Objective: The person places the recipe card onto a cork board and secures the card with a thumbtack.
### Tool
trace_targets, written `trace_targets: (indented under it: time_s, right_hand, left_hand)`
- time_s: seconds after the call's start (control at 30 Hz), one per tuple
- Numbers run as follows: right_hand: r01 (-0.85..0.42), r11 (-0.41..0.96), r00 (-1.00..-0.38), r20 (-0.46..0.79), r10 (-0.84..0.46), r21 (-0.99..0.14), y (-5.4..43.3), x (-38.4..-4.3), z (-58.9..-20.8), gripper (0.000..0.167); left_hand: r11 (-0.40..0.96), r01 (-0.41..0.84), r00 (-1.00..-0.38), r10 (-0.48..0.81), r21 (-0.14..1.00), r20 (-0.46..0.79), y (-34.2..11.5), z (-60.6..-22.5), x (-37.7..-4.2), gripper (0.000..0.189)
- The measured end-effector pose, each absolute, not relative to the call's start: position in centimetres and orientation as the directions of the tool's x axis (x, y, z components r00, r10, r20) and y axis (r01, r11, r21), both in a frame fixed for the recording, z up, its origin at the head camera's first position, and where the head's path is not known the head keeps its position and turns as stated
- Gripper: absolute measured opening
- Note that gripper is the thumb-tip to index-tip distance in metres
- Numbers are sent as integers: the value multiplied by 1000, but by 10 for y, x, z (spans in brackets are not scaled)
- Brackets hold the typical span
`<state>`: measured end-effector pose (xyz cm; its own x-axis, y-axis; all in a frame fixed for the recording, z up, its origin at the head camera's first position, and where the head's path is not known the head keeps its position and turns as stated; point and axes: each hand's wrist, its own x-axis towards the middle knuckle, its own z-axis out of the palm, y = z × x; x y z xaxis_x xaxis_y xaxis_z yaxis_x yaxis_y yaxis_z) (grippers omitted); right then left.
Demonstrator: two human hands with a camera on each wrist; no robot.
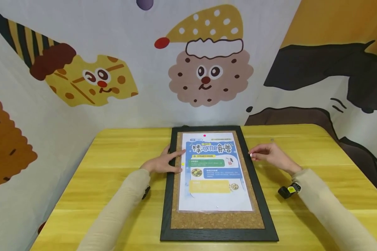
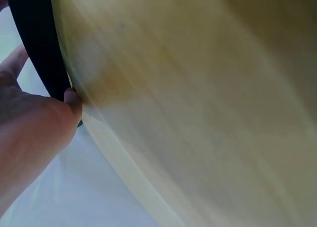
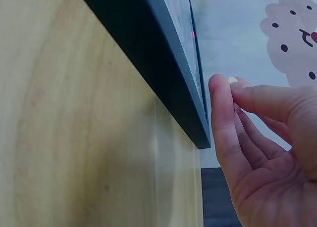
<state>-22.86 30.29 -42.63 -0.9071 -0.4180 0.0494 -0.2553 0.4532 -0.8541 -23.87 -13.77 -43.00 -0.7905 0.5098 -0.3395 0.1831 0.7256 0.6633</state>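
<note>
A black-framed cork board (image 1: 218,221) lies on the table with a printed sheet (image 1: 213,200) on it. A red pushpin (image 1: 204,135) sits at the sheet's top, a yellow pushpin (image 1: 183,164) at its left edge and a small whitish pin (image 1: 217,207) near its bottom. My left hand (image 1: 161,163) rests across the frame's left side, fingers spread and fingertips touching near the sheet's edge. Beside the frame's right side, my right hand (image 1: 268,156) pinches a small white pushpin (image 3: 233,80) between thumb and index finger; its point is hidden.
The yellow wooden table (image 1: 113,181) extends on both sides of the board. Behind it stands a wall (image 1: 138,115) with cartoon food pictures. A tiny grey spot (image 1: 272,139) shows on the table beyond the right hand.
</note>
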Motion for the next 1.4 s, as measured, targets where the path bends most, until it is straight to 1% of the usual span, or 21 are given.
trace_targets:
  time_s: [0.2,0.4,0.5,0.67,0.8,1.1,1.4]
  right_hand:
    - [-229,403,-911,49,-410,-886,301,-225,-435,16]
    - [-237,386,-910,64,-410,-892,293,-226,-439,15]
    - [-258,422,-911,75,-405,-869,289,-225,-438,15]
    - [-275,543,-923,60,-379,-794,281,-227,-436,15]
    - [-267,583,-927,39,-373,-767,275,-229,-435,15]
    - [-257,582,-923,18,-384,-772,266,-233,-436,14]
    - [-255,589,-917,0,-398,-767,262,-235,-435,12]
  left_hand:
    - [720,194,-780,526,667,-340,-140,-433,-236,82]
    - [718,204,-778,532,666,-335,-142,-431,-235,83]
    - [719,204,-778,531,664,-337,-142,-430,-234,83]
    - [726,203,-775,529,657,-345,-143,-430,-235,83]
    - [730,192,-779,520,656,-350,-143,-431,-236,83]
    - [735,189,-784,513,652,-351,-141,-428,-237,83]
    - [735,213,-774,529,644,-348,-137,-427,-238,83]
